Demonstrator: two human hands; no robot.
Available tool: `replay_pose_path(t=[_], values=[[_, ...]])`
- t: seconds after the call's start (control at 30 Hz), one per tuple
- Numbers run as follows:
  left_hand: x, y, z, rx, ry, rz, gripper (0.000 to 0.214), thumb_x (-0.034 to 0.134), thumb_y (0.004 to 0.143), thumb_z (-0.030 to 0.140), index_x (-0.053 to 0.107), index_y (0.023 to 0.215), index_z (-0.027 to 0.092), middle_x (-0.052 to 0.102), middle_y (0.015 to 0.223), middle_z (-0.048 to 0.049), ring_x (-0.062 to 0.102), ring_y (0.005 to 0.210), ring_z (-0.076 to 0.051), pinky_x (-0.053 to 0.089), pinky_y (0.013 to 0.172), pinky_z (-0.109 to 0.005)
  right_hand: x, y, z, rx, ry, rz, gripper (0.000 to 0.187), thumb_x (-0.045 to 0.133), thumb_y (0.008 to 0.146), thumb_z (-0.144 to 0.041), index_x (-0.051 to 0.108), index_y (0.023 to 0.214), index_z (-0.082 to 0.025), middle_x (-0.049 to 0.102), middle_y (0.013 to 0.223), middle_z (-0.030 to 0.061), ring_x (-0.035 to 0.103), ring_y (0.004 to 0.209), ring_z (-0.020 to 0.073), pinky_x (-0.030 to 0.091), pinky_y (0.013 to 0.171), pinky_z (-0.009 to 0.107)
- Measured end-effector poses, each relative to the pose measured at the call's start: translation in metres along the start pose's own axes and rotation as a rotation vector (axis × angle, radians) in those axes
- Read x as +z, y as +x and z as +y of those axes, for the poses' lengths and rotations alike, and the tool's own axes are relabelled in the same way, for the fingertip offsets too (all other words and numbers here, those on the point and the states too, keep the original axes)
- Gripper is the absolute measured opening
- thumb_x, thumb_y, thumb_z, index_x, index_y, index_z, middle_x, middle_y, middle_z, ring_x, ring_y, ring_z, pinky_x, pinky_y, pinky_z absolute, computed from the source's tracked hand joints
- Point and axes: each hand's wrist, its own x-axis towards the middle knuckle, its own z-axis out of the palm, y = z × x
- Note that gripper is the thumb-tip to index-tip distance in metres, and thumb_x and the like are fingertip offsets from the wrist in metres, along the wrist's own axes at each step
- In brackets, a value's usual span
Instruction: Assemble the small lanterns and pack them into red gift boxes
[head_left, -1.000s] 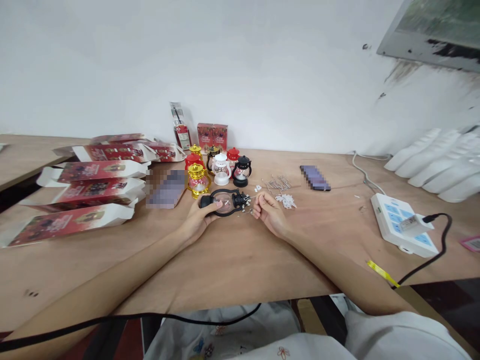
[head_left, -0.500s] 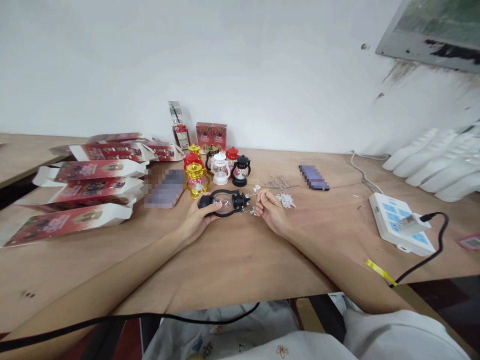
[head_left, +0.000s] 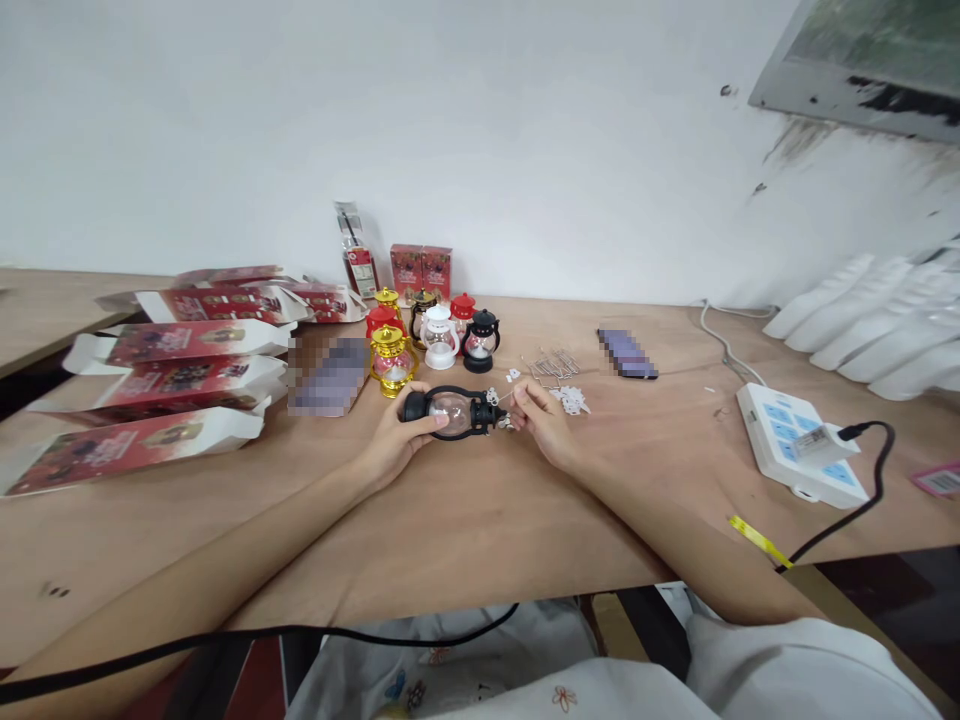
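We hold the black toy lantern (head_left: 452, 411) on its side, low over the wooden table (head_left: 465, 520). Our left hand (head_left: 394, 445) wraps its globe, and our right hand (head_left: 544, 425) pinches a small piece (head_left: 508, 422) at its cap end. More toy lanterns (head_left: 439, 338) stand just behind.

A small workshop for putting together and packing toys by hand. A plain wooden bench (head_left: 480, 530) stands against a bare, scuffed white wall (head_left: 480, 120). On the bench is a cluster of finished little lanterns (head_left: 439, 338) in several colours, with a black lantern (head_left: 450, 410) lying on its side in front of them. Printed cartons (head_left: 172, 380) lie open to the left. Loose metal hooks (head_left: 555, 365) are scattered about, and white moulded trays (head_left: 877, 320) are stacked beside a power strip (head_left: 799, 455).
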Motion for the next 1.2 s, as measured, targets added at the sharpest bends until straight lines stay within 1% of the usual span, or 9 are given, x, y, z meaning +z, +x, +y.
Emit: replay_pose_path(t=[0.13, 0.23, 0.4, 0.6, 0.73, 0.93, 1.03, 1.13, 1.2], values=[[0.003, -0.003, 0.001, 0.019, 0.054, -0.015, 0.054, 0.084, 0.046, 0.019, 0.047, 0.086, 0.022, 0.064, 0.086, 0.0049, 0.062, 0.081, -0.013, 0.052, 0.073, -0.024, -0.003, -0.001, -0.001, -0.031, -0.166, -0.034, 0.042, 0.054, 0.083, -0.06, 0.049, 0.068, -0.021, 0.041, 0.053, -0.0068, 0.04, 0.05, 0.009, 0.032, 0.055, 0.024], [0.004, -0.003, 0.001, 0.037, 0.087, -0.021, 0.054, 0.084, 0.046, 0.02, 0.047, 0.086, 0.021, 0.064, 0.085, 0.0047, 0.061, 0.08, -0.012, 0.05, 0.072, -0.023, -0.002, -0.001, -0.002, -0.024, -0.181, -0.044, 0.043, 0.054, 0.083, -0.06, 0.048, 0.066, -0.021, 0.041, 0.053, -0.007, 0.039, 0.049, 0.0085, 0.032, 0.054, 0.024], [0.002, -0.002, -0.001, 0.073, 0.135, -0.053, 0.053, 0.085, 0.047, 0.024, 0.046, 0.084, 0.022, 0.064, 0.084, 0.0041, 0.06, 0.077, -0.014, 0.048, 0.071, -0.025, 0.001, 0.002, -0.001, 0.112, 0.007, -0.035, 0.045, 0.064, 0.074, -0.061, 0.048, 0.064, -0.021, 0.037, 0.052, -0.0083, 0.035, 0.045, 0.0069, 0.029, 0.049, 0.023], [-0.006, -0.001, -0.003, 0.223, 0.309, -0.106, 0.05, 0.086, 0.047, 0.025, 0.048, 0.08, 0.021, 0.057, 0.073, 0.0054, 0.054, 0.066, -0.012, 0.04, 0.06, -0.022, 0.002, 0.003, -0.009, 0.331, 0.282, -0.001, 0.04, 0.079, 0.062, -0.047, 0.05, 0.068, -0.019, 0.047, 0.065, -0.0066, 0.033, 0.048, 0.0046, 0.028, 0.045, 0.021], [-0.007, 0.003, -0.003, 0.279, 0.391, -0.076, 0.048, 0.085, 0.049, 0.029, 0.049, 0.08, 0.021, 0.054, 0.074, 0.0049, 0.052, 0.067, -0.012, 0.04, 0.06, -0.022, -0.004, 0.007, -0.016, 0.35, 0.317, 0.049, 0.039, 0.08, 0.061, -0.044, 0.052, 0.065, -0.018, 0.044, 0.061, -0.0066, 0.032, 0.048, 0.0046, 0.028, 0.045, 0.021], [-0.005, 0.005, -0.009, 0.432, 0.694, -0.03, 0.042, 0.081, 0.056, 0.034, 0.053, 0.083, 0.02, 0.061, 0.083, 0.0006, 0.059, 0.08, -0.018, 0.046, 0.073, -0.028, -0.014, 0.012, -0.023, 0.059, 0.177, 0.248, 0.03, 0.076, 0.067, -0.044, 0.059, 0.066, -0.019, 0.054, 0.068, -0.0025, 0.029, 0.049, 0.0055, 0.027, 0.047, 0.024], [-0.004, 0.001, -0.008, 0.492, 0.883, -0.006, 0.039, 0.078, 0.061, 0.036, 0.056, 0.09, 0.022, 0.066, 0.091, -0.0015, 0.062, 0.089, -0.023, 0.046, 0.079, -0.031, -0.008, 0.002, -0.032, -0.111, -0.029, 0.305, 0.026, 0.068, 0.076, -0.046, 0.064, 0.07, -0.021, 0.059, 0.07, -0.0007, 0.038, 0.052, 0.0085, 0.032, 0.052, 0.026], [-0.003, -0.003, -0.006, 0.479, 1.008, -0.055, 0.038, 0.075, 0.065, 0.038, 0.059, 0.097, 0.024, 0.069, 0.097, -0.0025, 0.064, 0.09, -0.026, 0.045, 0.077, -0.032, 0.002, -0.017, -0.043, -0.357, -0.35, 0.238, 0.019, 0.058, 0.087, -0.036, 0.067, 0.077, -0.024, 0.062, 0.072, 0.0009, 0.051, 0.065, 0.0143, 0.04, 0.063, 0.029], [-0.002, -0.003, -0.005, 0.457, 1.068, -0.072, 0.037, 0.074, 0.066, 0.041, 0.06, 0.096, 0.024, 0.07, 0.092, -0.003, 0.064, 0.085, -0.026, 0.044, 0.072, -0.032, 0.009, -0.029, -0.046, -0.554, -0.578, 0.097, 0.015, 0.054, 0.09, -0.027, 0.068, 0.085, -0.025, 0.064, 0.077, 0.0024, 0.055, 0.07, 0.0162, 0.043, 0.066, 0.031]])
